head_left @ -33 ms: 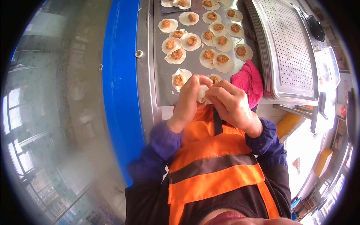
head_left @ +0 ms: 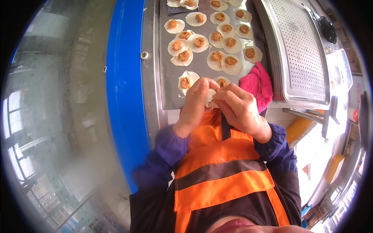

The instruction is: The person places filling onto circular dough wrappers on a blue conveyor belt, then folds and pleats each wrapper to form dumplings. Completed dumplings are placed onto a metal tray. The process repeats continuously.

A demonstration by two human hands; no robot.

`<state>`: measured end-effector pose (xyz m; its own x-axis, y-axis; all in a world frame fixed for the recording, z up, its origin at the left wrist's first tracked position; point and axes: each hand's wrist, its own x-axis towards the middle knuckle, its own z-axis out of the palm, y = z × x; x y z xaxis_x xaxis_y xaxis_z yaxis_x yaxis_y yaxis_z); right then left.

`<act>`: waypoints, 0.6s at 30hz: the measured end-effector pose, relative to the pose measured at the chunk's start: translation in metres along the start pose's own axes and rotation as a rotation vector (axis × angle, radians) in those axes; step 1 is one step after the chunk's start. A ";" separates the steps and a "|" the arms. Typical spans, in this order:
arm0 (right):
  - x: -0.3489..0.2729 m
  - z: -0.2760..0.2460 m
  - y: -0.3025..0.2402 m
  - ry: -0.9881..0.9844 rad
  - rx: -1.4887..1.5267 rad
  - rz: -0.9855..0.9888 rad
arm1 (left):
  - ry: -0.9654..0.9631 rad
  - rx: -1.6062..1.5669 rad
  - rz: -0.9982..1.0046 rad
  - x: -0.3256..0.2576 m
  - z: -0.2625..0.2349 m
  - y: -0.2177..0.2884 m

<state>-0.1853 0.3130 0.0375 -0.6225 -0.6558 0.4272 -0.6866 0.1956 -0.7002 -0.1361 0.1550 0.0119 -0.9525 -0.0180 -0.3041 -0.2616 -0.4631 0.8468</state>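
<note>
Mostly hidden, a dumpling wrapper [head_left: 210, 97] sits pinched between left hand [head_left: 196, 105] and right hand [head_left: 239, 108]

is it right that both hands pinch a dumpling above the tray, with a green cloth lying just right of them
Not quite: the cloth is pink, not green. The head view shows it lying just right of the left hand and right hand, which pinch a dumpling above the tray.
</note>
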 end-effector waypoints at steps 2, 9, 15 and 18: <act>0.002 0.001 -0.002 -0.014 0.045 0.026 | -0.038 0.188 0.021 -0.001 -0.007 0.004; 0.008 0.002 -0.002 -0.093 -0.026 -0.013 | 0.020 0.257 -0.063 0.001 -0.009 0.012; 0.013 0.009 -0.007 0.054 -0.104 -0.077 | -0.050 0.244 -0.140 -0.001 -0.019 0.019; 0.012 0.011 -0.004 -0.050 -0.125 -0.107 | 0.066 0.318 -0.010 0.005 -0.024 -0.003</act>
<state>-0.1862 0.2962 0.0395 -0.5259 -0.7126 0.4643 -0.7913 0.2099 -0.5742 -0.1361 0.1353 -0.0023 -0.9400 -0.0773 -0.3324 -0.3169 -0.1640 0.9342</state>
